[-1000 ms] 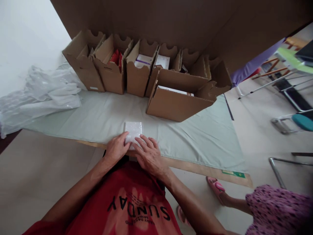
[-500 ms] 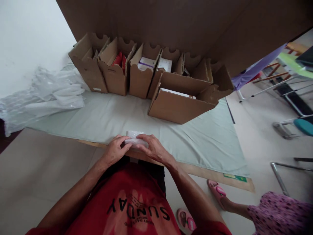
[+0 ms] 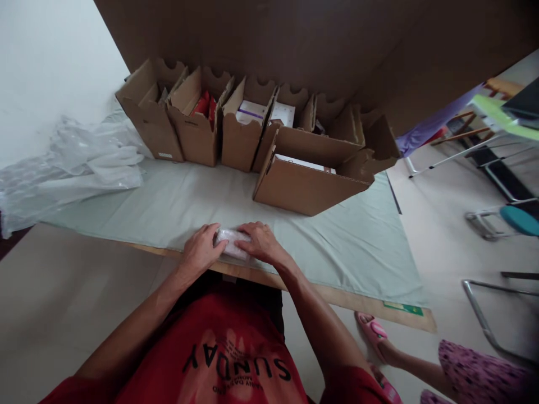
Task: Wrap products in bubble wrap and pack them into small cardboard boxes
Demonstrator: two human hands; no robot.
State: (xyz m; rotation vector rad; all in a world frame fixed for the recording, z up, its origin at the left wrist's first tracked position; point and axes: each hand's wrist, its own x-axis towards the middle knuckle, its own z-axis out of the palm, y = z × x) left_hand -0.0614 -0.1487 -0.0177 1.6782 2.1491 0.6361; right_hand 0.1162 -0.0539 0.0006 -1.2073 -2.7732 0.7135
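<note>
Between my hands, at the front edge of the cloth-covered table (image 3: 177, 207), lies a small bundle in bubble wrap (image 3: 233, 243); its contents cannot be made out. My left hand (image 3: 203, 246) grips the left end, with the thumb on top and the fingers curled along the far side. On the right end, my right hand (image 3: 260, 241) holds it the same way, thumb over the near face. The bundle looks compact and rests on or just above the cloth.
Several open cardboard file boxes (image 3: 239, 137) stand in a row at the back; one box (image 3: 311, 185) sits forward at the right. Loose bubble wrap (image 3: 96, 160) is heaped at the left. A person's leg in a pink slipper (image 3: 374, 331) and a teal stool (image 3: 520, 220) are at the right.
The bubble-wrapped bundle has been rolled over, and the flap that stood out beyond it is now folded in. My hands have moved slightly forward with it. The other person's foot has shifted.
</note>
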